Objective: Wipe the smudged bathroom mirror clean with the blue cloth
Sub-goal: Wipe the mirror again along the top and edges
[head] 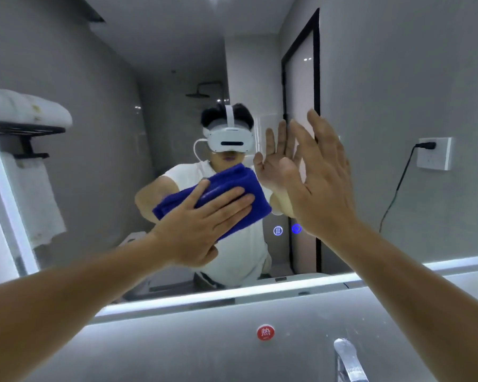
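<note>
Cloth: blue cloth flat on mirror, long side slanting up to the right | left hand: straight fingers press it, nearest | right hand: fingers spread, holds nothing, just right of cloth

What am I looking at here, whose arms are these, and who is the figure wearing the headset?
There is no machine: this single picture comes from a camera worn on a person's head, looking forward and down. The two bare arms are that person's own. The figure in the headset is just their reflection in the mirror. The left hand presses the blue cloth flat against the glass. The right hand is open with straight fingers beside it, holding nothing; whether it touches the glass I cannot tell. Below the mirror are a red round sticker on the wall and a tap.
</note>
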`<action>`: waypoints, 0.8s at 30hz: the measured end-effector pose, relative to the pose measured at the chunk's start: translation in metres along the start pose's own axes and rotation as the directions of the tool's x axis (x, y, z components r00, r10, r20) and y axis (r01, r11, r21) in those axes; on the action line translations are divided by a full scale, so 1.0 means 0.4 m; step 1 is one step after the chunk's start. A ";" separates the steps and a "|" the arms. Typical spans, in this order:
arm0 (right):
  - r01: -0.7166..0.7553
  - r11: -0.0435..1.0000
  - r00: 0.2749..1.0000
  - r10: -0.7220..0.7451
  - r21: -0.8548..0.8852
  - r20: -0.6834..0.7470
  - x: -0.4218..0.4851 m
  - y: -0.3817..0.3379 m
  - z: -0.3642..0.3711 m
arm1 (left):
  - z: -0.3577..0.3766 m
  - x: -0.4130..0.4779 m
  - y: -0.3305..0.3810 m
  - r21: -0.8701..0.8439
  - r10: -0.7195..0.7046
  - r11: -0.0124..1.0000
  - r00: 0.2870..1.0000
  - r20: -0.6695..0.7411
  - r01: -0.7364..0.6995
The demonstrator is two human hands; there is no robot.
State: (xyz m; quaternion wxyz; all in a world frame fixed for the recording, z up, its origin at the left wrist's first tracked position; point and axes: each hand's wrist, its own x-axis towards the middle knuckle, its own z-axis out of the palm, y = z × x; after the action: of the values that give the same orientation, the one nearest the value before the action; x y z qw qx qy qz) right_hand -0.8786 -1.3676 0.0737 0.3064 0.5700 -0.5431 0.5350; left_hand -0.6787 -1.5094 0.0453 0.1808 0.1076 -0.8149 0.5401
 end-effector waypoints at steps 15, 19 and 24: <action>0.089 0.996 0.987 -0.090 -0.008 -0.131 0.233 -0.024 -0.021 | -0.069 0.146 -0.136 0.012 -0.205 0.979 0.977 -0.062 0.206; 0.160 0.985 0.976 -0.168 -0.070 -0.139 0.311 -0.033 -0.025 | -0.104 0.169 -0.318 0.128 0.086 0.988 0.996 -0.035 -0.081; 0.185 0.981 0.959 -0.195 -0.065 -0.206 0.396 -0.053 -0.038 | -0.207 0.308 -0.519 0.005 -0.527 0.845 0.834 -0.163 0.534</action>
State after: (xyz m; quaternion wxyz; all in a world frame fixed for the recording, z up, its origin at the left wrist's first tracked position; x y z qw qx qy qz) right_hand -0.8885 -1.3949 0.2317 0.4252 0.5523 -0.4622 0.5482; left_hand -0.6991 -1.5123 0.2997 0.3834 0.2913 -0.7227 0.4958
